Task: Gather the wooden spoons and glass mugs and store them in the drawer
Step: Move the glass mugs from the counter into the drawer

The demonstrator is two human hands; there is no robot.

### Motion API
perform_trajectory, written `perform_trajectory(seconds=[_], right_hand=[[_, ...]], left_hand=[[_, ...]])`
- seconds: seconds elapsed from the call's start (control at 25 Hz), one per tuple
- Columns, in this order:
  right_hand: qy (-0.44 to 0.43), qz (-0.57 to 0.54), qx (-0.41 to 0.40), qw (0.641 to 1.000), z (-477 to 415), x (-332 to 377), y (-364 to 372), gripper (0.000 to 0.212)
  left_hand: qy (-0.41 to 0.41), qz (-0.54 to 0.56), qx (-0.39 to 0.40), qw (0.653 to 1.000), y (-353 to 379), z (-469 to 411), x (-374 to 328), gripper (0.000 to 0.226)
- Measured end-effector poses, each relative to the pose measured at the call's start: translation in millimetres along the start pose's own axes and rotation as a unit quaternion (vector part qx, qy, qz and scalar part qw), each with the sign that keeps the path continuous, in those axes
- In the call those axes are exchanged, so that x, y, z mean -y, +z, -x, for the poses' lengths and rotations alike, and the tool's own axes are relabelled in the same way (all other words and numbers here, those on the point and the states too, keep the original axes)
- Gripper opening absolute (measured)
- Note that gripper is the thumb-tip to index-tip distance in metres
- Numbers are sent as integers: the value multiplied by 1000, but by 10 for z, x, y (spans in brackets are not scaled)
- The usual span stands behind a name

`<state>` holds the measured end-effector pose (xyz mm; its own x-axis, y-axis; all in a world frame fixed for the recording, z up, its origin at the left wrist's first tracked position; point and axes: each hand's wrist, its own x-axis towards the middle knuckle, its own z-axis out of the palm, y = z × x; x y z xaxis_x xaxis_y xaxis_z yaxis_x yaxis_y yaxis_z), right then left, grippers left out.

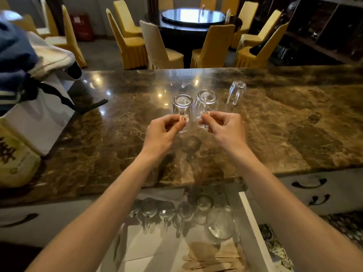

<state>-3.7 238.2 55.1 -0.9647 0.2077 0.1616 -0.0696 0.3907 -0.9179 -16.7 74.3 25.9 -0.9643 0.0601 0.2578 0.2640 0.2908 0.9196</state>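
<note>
Two clear glass mugs stand upside down side by side on the marble counter (275,118). My left hand (165,130) pinches the handle of the left mug (181,105). My right hand (225,126) pinches the handle of the right mug (206,103). A third glass mug (236,92) stands upside down, apart, at the back right. Below the counter's front edge the drawer (253,218) is open. It holds several upturned glass mugs (184,214) in a row, a larger glass (220,224) and wooden spoons (212,260) at its near end.
A white bag (39,118) with dark straps and piled cloth sits on the counter's left end, beside a yellow printed sack (15,160). Shut drawers with dark handles (310,183) flank the open one. Yellow-covered chairs and a round table stand beyond the counter.
</note>
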Motion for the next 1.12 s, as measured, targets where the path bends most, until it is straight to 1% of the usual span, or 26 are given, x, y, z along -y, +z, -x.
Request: perform_trajectory(seconds=[0.2, 0.32, 0.48, 0.6, 0.72, 0.8, 0.84, 0.96, 1.04, 1.12], right_hand=[[-15, -13, 45, 999, 542, 92, 49, 14], [-20, -25, 77, 997, 873, 96, 92, 9], [-21, -23, 108, 994, 1215, 60, 146, 9], [-31, -22, 142, 989, 1444, -33, 162, 9], [-29, -22, 197, 980, 1638, -179, 150, 20], [-31, 4, 216, 976, 1705, -325, 139, 23], [-36, 26, 225, 973, 1726, -413, 140, 21], [-48, 98, 259, 960, 1788, -679, 161, 19], [-33, 135, 295, 945, 1839, -848, 190, 19], [-10, 160, 328, 931, 1866, -988, 216, 16]], left_hand=[[-23, 8, -17, 1000, -268, 602, -134, 21], [-29, 26, -30, 999, -441, 980, -147, 19], [-49, 49, -38, 997, -601, 1408, -124, 14], [-64, 48, -19, 997, -745, 1708, -46, 16], [-74, 27, 15, 997, -870, 1970, 54, 19], [-93, 21, 39, 995, -924, 2079, 128, 19], [-106, 10, 60, 993, -941, 2115, 171, 19], [-138, -71, 108, 982, -909, 2187, 336, 14], [-174, -104, 110, 973, -813, 2241, 452, 13], [-227, -95, 101, 964, -715, 2293, 567, 13]])
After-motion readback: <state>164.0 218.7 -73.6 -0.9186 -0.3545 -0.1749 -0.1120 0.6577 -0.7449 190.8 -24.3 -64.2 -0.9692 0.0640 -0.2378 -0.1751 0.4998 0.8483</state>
